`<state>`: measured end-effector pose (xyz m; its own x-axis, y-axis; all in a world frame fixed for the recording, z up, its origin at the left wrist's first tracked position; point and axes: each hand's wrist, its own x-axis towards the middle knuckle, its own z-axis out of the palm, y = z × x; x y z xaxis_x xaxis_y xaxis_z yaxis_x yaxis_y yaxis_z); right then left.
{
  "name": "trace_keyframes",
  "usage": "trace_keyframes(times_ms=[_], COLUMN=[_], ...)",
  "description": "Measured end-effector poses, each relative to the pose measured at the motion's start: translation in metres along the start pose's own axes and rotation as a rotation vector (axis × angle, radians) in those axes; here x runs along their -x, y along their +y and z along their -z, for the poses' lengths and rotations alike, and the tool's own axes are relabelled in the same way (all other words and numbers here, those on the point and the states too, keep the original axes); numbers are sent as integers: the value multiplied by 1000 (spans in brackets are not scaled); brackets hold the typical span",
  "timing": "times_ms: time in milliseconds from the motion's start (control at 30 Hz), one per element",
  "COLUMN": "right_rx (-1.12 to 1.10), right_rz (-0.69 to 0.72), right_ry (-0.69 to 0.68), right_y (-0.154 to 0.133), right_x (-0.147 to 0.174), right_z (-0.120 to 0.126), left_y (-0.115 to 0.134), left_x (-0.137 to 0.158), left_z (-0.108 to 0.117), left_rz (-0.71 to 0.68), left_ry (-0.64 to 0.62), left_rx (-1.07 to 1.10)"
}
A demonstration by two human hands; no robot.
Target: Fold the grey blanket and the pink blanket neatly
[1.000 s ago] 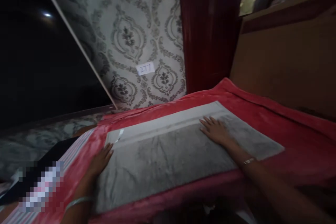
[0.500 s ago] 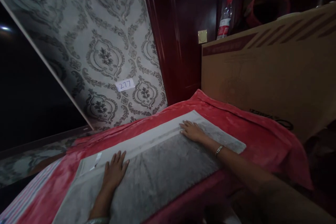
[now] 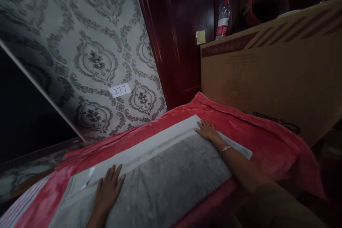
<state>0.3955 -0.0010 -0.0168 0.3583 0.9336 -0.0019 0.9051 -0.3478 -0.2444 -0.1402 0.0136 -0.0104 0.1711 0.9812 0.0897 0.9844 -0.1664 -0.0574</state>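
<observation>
A grey plush cloth (image 3: 165, 181) lies spread flat, with a smooth whitish band (image 3: 149, 149) along its far side. Near the band's left end is a shiny, clear strip (image 3: 90, 175). My left hand (image 3: 109, 187) rests palm down on the left part of the cloth, fingers spread and reaching onto the band. Toward the far right corner, my right hand (image 3: 207, 130) lies flat across the band and the grey pile, fingers apart. Neither hand grips anything. A bracelet (image 3: 226, 149) circles my right wrist.
Under the cloth is a red plush blanket (image 3: 267, 142), with a striped fabric (image 3: 25, 201) at lower left. A large cardboard box (image 3: 267, 78) stands at right, carrying a plastic bottle (image 3: 223, 21). Patterned wallpaper bears a paper marked 277 (image 3: 120, 90). A dark panel (image 3: 29, 107) is at left.
My right hand has slid right along the band toward the cloth's far corner. My left hand stays flat near the same spot on the cloth. The camera view has shifted slightly.
</observation>
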Motion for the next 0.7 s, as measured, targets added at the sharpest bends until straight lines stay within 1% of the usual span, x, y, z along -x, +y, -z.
trace_keyframes(times_ms=[167,300,433,600,700], right_rx=[1,5,11,5,-18], right_rz=[-26,-26,-32,-20,-5], right_ry=[16,-6,-4,27,67], right_y=[-1,4,25,59,74], right_x=[1,2,14,40,56], right_z=[-5,0,5,8,9], left_y=[1,7,9,8,10], left_x=[1,4,6,2,3], left_z=[2,8,10,5,5], left_rz=[-5,6,3,0,11], left_ry=[15,-11,-15,19,26], left_rx=[25,21,20,46,37])
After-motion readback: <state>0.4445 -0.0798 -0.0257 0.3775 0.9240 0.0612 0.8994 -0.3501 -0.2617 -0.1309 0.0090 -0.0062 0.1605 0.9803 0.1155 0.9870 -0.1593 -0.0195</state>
